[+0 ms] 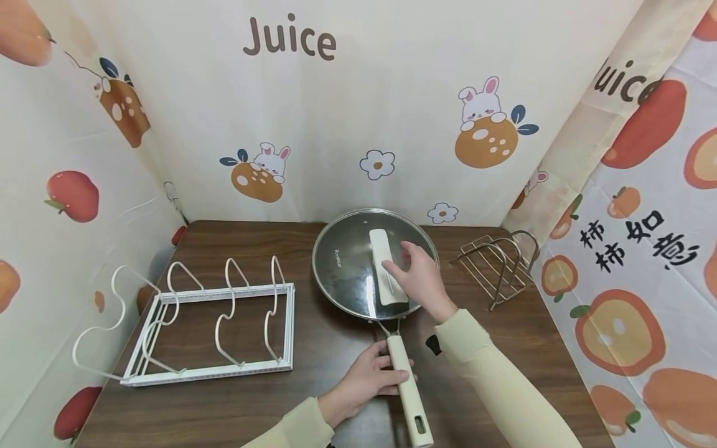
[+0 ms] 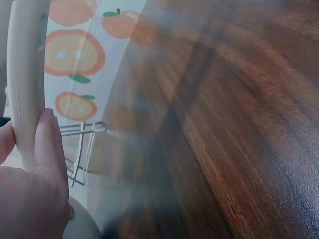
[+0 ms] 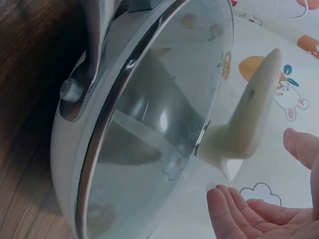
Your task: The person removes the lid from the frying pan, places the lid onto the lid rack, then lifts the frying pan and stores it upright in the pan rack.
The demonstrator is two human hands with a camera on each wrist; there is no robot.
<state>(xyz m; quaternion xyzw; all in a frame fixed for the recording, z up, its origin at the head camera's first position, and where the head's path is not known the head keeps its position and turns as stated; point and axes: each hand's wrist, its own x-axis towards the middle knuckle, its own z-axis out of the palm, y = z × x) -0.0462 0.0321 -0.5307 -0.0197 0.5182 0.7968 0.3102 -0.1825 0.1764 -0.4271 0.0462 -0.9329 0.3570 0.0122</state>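
Note:
A frying pan with a cream body and a long cream handle stands on the table at centre. Its glass lid lies on top, with a metal rim and a long cream lid handle. My left hand holds the pan handle, thumb on top and fingers beneath; the left wrist view shows the left hand with the handle between thumb and fingers. Beside the lid handle is my right hand. In the right wrist view the right hand is apart from the lid handle, thumb and fingers spread.
A white rack with several looped wire dividers lies on the left of the brown wooden table. A small metal wire rack stands right of the pan. Printed curtains border the table at the back and sides.

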